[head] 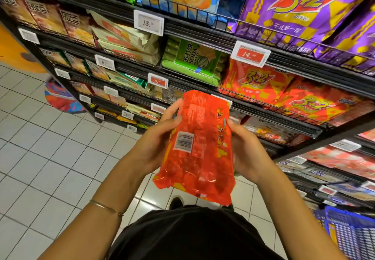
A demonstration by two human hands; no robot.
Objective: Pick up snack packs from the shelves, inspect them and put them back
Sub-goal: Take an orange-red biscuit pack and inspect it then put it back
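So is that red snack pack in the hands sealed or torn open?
Sealed, as far as shows: the shiny red plastic snack pack has both crimped ends intact, barcode side up. Its underside is hidden.

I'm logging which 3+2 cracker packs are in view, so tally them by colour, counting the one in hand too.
Red-orange, held: 1, the pack gripped by the left hand and right hand.
Red-orange, on the shelf: 2, one pack and another.
Purple: 2, one pack and another partly cut off.
Total: 5
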